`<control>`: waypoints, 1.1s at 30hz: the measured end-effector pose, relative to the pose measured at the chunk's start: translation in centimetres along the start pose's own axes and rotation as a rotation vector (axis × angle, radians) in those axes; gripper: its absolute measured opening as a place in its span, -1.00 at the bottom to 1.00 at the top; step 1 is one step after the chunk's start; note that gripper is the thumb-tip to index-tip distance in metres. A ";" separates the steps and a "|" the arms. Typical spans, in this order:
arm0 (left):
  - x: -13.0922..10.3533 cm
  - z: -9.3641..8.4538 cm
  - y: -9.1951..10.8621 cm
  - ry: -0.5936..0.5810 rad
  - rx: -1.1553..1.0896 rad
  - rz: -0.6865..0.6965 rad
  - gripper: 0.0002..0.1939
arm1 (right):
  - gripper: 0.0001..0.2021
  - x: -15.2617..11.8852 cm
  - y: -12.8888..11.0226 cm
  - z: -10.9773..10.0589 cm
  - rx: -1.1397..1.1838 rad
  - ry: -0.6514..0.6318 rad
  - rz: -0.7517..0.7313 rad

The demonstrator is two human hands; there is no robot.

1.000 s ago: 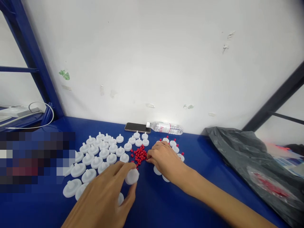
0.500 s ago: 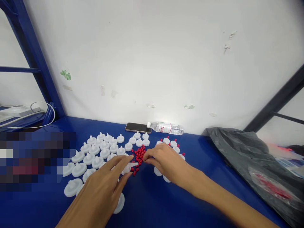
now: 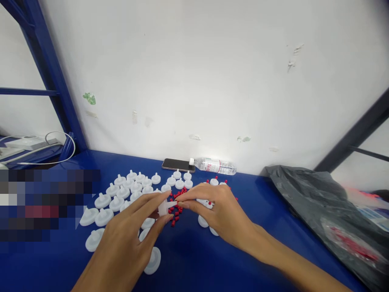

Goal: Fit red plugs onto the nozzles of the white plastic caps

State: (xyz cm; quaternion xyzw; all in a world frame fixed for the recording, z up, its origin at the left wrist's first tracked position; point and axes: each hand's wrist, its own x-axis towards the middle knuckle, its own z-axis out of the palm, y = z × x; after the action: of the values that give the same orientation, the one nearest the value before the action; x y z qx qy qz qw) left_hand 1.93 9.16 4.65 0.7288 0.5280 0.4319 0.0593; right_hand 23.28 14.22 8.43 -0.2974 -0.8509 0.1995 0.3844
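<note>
A white nozzle cap (image 3: 164, 207) is held on its side between the thumb and fingers of my left hand (image 3: 133, 227), its narrow tip pointing right. My right hand (image 3: 219, 207) pinches at that tip; whatever is between its fingertips is too small and hidden to make out. Loose red caps (image 3: 176, 217) lie on the blue table (image 3: 194, 259) behind and below the fingertips. Several white nozzle caps (image 3: 103, 217) without red tops stand to the left. Beyond my right hand are white pieces with red tips (image 3: 214, 181), partly covered by it.
A phone (image 3: 178, 165) and a clear water bottle (image 3: 214, 165) lie along the wall. On the right is a dark plastic bag (image 3: 291, 194) with a clear packet of red pieces (image 3: 352, 243) on it. White cables and a box sit at the far left.
My right hand has moved left from the red caps to the nozzle's tip, and its fingertips now meet it. My left hand still holds the white nozzle cap. The view has shifted slightly.
</note>
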 end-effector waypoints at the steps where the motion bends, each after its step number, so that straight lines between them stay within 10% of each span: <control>1: 0.0 -0.1 0.2 -0.016 -0.058 -0.057 -0.65 | -0.83 0.0 -0.1 0.1 0.022 0.015 -0.021; 7: 0.7 -0.8 1.1 -0.264 -0.622 -0.465 -0.38 | -0.88 -0.7 -0.2 1.4 -0.048 0.125 -0.313; 18: 1.1 -1.3 3.5 -0.334 -0.860 -0.595 -0.59 | -0.83 -1.3 -1.0 1.4 -0.103 0.055 -0.442; 28: 0.6 -1.3 4.9 -0.375 -0.757 -0.641 -0.41 | -0.91 -1.0 -2.9 -1.1 -0.078 -0.078 -0.296; 33: -1.6 -0.6 1.6 -0.237 -0.139 -0.396 -0.41 | -0.95 0.4 -2.2 -6.3 -0.296 -0.172 0.008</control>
State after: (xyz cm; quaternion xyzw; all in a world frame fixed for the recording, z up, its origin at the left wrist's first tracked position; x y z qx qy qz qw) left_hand 2.58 6.99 4.98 0.6508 0.6190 0.3587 0.2541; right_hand 27.16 13.53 13.84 -0.3359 -0.8996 0.0985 0.2613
